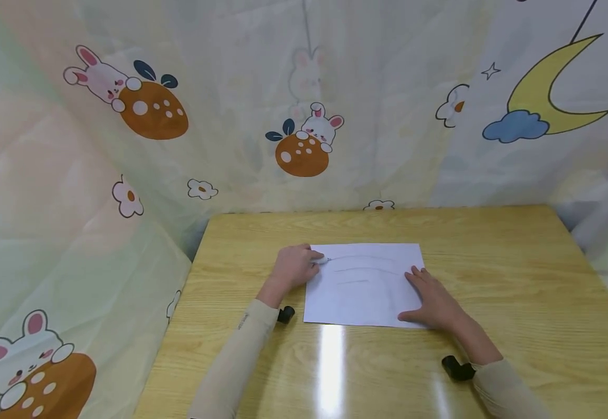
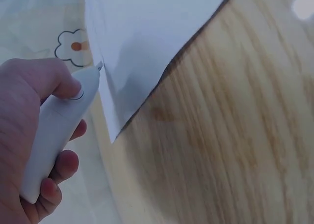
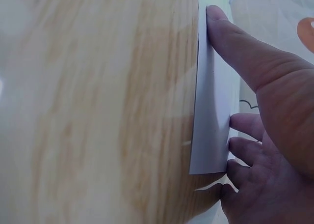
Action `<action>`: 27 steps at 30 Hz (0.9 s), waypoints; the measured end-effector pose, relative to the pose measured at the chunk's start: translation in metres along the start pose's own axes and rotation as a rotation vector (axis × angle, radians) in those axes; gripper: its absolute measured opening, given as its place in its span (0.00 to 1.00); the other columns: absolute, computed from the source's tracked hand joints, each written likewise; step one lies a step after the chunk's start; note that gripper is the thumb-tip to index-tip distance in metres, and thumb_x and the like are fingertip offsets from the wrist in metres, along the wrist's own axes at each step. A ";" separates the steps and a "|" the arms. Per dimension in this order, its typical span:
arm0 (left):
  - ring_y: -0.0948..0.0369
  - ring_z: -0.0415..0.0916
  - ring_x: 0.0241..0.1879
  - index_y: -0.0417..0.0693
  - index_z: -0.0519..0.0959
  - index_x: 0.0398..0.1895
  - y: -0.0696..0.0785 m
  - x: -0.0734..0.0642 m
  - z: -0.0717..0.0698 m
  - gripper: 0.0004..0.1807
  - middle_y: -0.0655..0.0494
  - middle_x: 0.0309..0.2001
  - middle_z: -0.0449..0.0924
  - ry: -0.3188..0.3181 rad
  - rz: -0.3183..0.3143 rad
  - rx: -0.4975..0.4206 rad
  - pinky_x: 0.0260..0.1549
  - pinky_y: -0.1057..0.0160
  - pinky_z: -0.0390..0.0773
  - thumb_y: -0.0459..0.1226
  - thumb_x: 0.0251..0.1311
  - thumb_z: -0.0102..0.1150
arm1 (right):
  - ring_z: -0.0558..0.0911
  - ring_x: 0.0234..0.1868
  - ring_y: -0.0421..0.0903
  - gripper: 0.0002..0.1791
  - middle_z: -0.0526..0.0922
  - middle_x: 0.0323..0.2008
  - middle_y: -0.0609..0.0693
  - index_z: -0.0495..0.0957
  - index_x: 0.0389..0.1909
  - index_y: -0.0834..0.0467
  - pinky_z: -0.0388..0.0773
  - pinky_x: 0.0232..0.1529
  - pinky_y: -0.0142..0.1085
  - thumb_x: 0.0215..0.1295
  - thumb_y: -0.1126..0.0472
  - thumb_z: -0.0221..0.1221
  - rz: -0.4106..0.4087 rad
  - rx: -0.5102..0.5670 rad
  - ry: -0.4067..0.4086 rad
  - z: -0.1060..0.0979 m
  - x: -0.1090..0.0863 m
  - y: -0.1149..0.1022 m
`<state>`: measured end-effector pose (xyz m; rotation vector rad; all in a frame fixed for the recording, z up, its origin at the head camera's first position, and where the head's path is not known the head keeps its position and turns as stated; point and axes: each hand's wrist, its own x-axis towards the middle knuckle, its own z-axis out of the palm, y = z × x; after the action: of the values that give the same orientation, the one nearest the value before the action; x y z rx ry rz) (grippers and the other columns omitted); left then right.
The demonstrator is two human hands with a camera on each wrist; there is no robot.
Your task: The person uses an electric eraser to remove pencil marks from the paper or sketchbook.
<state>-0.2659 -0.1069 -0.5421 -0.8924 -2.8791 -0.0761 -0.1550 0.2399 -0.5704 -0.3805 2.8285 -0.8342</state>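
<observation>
A white sheet of paper (image 1: pixel 361 297) lies on the table, marked with three thin, slightly curved lines across its upper part. My left hand (image 1: pixel 294 266) grips a small white utility knife (image 2: pixel 59 121) at the sheet's upper left. In the left wrist view the thumb lies on its round button and the fingers curl round the body. The knife's pointed tip meets the paper at the left end of the topmost line. On the sheet's right side my right hand (image 1: pixel 435 299) rests with thumb and fingers spread, holding nothing.
The wooden table (image 1: pixel 519 279) extends around the sheet. A printed cloth (image 1: pixel 377 87) with rabbits, flowers and a moon hangs behind it and along the sides. Black wrist pieces (image 1: pixel 458 368) sit by both wrists, close to the tabletop.
</observation>
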 end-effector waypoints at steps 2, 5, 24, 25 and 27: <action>0.68 0.68 0.21 0.68 0.86 0.46 -0.001 0.001 -0.002 0.15 0.63 0.37 0.82 -0.014 -0.001 -0.003 0.13 0.67 0.63 0.43 0.56 0.59 | 0.48 0.71 0.68 0.60 0.52 0.72 0.68 0.59 0.70 0.68 0.50 0.63 0.64 0.44 0.38 0.73 0.003 -0.009 -0.011 -0.001 0.000 0.001; 0.69 0.68 0.21 0.67 0.86 0.48 -0.002 0.002 -0.003 0.16 0.63 0.37 0.82 -0.043 0.012 -0.040 0.14 0.68 0.63 0.44 0.57 0.58 | 0.47 0.72 0.68 0.60 0.51 0.72 0.67 0.58 0.71 0.67 0.50 0.64 0.63 0.44 0.38 0.73 0.004 -0.010 -0.018 -0.001 0.001 0.003; 0.68 0.68 0.22 0.65 0.86 0.47 -0.001 0.002 -0.003 0.15 0.63 0.38 0.82 -0.058 -0.006 -0.032 0.16 0.68 0.64 0.45 0.56 0.60 | 0.47 0.72 0.68 0.60 0.51 0.72 0.67 0.58 0.71 0.67 0.49 0.64 0.63 0.44 0.38 0.73 0.016 -0.021 -0.015 0.000 -0.001 0.001; 0.68 0.67 0.22 0.66 0.86 0.48 -0.001 0.002 -0.003 0.15 0.64 0.37 0.82 -0.062 -0.003 -0.034 0.16 0.68 0.64 0.45 0.57 0.60 | 0.47 0.72 0.67 0.60 0.51 0.72 0.67 0.58 0.71 0.67 0.49 0.64 0.63 0.44 0.39 0.73 0.014 -0.021 -0.014 0.000 -0.001 0.001; 0.68 0.66 0.21 0.66 0.85 0.49 0.000 0.002 -0.001 0.16 0.64 0.36 0.81 -0.067 0.002 -0.041 0.16 0.69 0.64 0.45 0.58 0.59 | 0.47 0.71 0.68 0.59 0.51 0.72 0.67 0.58 0.71 0.67 0.49 0.64 0.63 0.44 0.39 0.73 0.005 -0.023 -0.008 0.000 -0.002 0.001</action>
<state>-0.2672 -0.1061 -0.5406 -0.9229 -2.9486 -0.1074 -0.1533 0.2415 -0.5711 -0.3783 2.8330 -0.7987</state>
